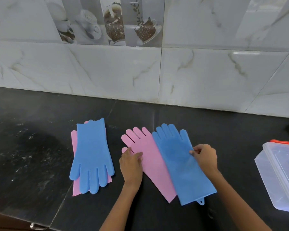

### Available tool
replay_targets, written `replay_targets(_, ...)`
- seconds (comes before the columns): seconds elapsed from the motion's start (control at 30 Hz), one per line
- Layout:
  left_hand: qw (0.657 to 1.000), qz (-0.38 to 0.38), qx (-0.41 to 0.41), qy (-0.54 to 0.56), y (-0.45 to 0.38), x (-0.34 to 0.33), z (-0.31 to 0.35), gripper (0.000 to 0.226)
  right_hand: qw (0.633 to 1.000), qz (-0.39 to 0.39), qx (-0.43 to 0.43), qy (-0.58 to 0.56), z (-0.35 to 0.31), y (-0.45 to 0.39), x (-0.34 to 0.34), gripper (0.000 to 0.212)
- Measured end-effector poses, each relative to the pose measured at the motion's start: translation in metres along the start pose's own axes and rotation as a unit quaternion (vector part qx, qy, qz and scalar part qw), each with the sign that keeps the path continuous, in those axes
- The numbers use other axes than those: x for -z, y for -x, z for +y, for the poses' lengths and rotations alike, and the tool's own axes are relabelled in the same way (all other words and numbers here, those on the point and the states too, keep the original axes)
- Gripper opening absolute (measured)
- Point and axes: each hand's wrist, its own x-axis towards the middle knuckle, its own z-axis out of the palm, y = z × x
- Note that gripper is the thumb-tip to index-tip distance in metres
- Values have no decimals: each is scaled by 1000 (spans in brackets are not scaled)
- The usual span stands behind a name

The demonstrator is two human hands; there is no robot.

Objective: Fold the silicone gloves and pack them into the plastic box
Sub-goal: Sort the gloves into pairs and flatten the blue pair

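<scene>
Blue glove edge pinched in right hand fingers; left hand flat, fingers together, on pink glove.

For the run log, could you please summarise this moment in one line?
left hand flat on pink glove | right hand pinching blue glove | plastic box empty

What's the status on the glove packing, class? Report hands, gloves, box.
Left hand flat on pink glove. Right hand pinching blue glove edge. Second pair stacked left, unfolded. Plastic box open, nothing in the way.
</scene>
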Motion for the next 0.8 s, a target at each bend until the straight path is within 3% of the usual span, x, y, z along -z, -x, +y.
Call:
replay_targets(0.17,999,-20,-30,-15,-8,1,-4,26,994,26,-52,97,41,10,38,13)
replay_targets(0.23,998,-35,-43,-19,-14,3,-6,27,979,72,-19,189,42,23,33,23)
replay_targets(0.3,998,-45,-43,-4,-19,7,-7,27,977,92,57,181,26,39,17,35)
replay_targets(0.4,998,-44,-45,8,-20,14,-11,26,973,-33,195,121,-9,63,-23,38)
replay_targets(0.5,1000,6,-13,-4,-19,28,-26,26,930,-134,298,170,-40,80,-66,49)
replay_targets(0.6,999,35,33,-15,-21,43,-45,29,913,-147,324,198,-71,83,-101,54)
replay_targets(0.8,993,74,86,-41,-36,59,-64,33,909,-105,328,237,-118,70,-140,40)
